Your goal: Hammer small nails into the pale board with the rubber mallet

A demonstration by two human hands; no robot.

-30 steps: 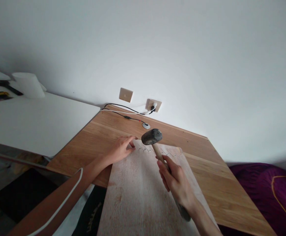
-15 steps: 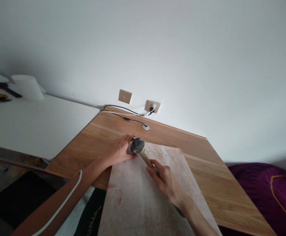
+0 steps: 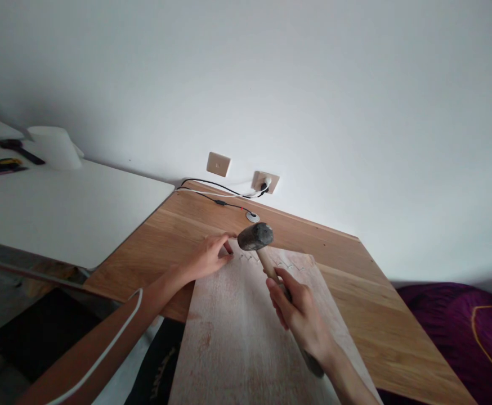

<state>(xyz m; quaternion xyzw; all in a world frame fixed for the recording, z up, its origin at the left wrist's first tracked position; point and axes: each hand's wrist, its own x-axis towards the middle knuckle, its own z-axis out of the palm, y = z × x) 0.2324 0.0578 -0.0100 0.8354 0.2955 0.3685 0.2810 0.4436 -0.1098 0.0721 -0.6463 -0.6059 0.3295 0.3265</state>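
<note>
A light, whitish wooden board (image 3: 241,337) lies on the wooden desk. My right hand (image 3: 299,304) is wrapped round the handle of a rubber mallet (image 3: 256,236), its dark head raised above the board's far part. My left hand (image 3: 210,254) rests at the board's far left corner, thumb and fingers curved and apart; I make out nothing held in them. A row of small metal pieces (image 3: 283,263) stands along the board's far end, partly hidden behind the mallet handle.
The wooden desk (image 3: 347,292) meets the wall. Cables (image 3: 220,194) run along its back to a wall socket (image 3: 265,182), near a round cable grommet (image 3: 253,217). At left, a white table (image 3: 81,208) bears a white paper roll (image 3: 56,147) and tools. A purple cushion (image 3: 440,320) sits at right.
The mallet has lifted and moved right, off the spot beside my left hand. My left hand has shifted slightly, and its thumb and fingers show more plainly. The view has turned a little.
</note>
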